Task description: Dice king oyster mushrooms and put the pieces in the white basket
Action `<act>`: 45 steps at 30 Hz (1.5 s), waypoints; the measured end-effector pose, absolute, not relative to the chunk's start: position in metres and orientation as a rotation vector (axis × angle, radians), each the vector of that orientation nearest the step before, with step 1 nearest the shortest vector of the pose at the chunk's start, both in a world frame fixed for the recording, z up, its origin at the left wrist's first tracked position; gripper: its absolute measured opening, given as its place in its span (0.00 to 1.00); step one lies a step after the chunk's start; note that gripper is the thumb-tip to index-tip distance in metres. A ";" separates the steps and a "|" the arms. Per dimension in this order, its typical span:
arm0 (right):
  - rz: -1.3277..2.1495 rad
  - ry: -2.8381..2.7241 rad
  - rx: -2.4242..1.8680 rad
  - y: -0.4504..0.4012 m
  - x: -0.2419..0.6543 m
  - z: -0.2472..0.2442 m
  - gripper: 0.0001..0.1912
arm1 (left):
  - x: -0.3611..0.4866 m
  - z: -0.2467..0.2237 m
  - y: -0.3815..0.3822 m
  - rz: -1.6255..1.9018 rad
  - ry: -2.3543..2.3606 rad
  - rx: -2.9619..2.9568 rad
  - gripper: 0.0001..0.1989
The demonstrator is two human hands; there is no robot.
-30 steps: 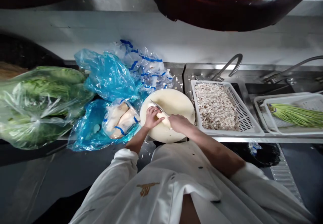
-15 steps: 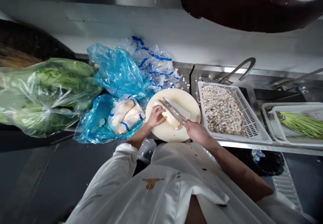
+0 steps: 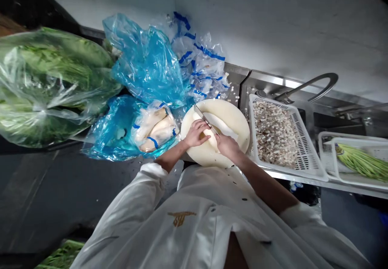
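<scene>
A round cream cutting board (image 3: 194, 156) lies in front of me. On it is a thick pale mushroom (image 3: 213, 143), with a cut white slice (image 3: 222, 123) beyond the blade. My left hand (image 3: 196, 134) presses on the mushroom with bent fingers. My right hand (image 3: 227, 146) grips the handle of a knife (image 3: 206, 119), whose blade slants up and left, close to my left fingertips. The handle is mostly hidden in my fist.
White basket of chopped pieces (image 3: 273, 135) right of the board; basket of green stems (image 3: 360, 160) and faucet (image 3: 315, 89) beyond. At left, blue bags (image 3: 148, 63), wrapped mushrooms (image 3: 157, 127) and a large bag of greens (image 3: 54, 87). Plastic wrappers (image 3: 206, 63) lie behind.
The view has tilted and shifted. My right hand and the knife have come nearer my left hand, with the blade now steeper across the mushroom. My left hand still holds it.
</scene>
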State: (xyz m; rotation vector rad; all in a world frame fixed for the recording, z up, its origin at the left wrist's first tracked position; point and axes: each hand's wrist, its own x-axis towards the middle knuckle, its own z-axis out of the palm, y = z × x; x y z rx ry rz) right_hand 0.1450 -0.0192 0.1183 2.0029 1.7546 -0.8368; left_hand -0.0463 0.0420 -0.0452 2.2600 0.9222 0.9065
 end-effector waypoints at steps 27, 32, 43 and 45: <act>-0.983 1.799 2.029 -0.073 0.204 0.092 0.29 | -0.041 -0.040 0.043 0.892 1.010 2.308 0.23; -0.999 1.750 2.052 -0.085 0.214 0.105 0.28 | -0.042 -0.039 0.036 0.929 1.137 2.321 0.21; -0.761 1.842 2.040 -0.053 0.185 0.157 0.28 | -0.045 -0.042 0.036 0.936 1.095 2.295 0.19; -0.752 1.831 2.010 -0.046 0.175 0.156 0.28 | -0.045 -0.041 0.037 0.931 1.087 2.284 0.19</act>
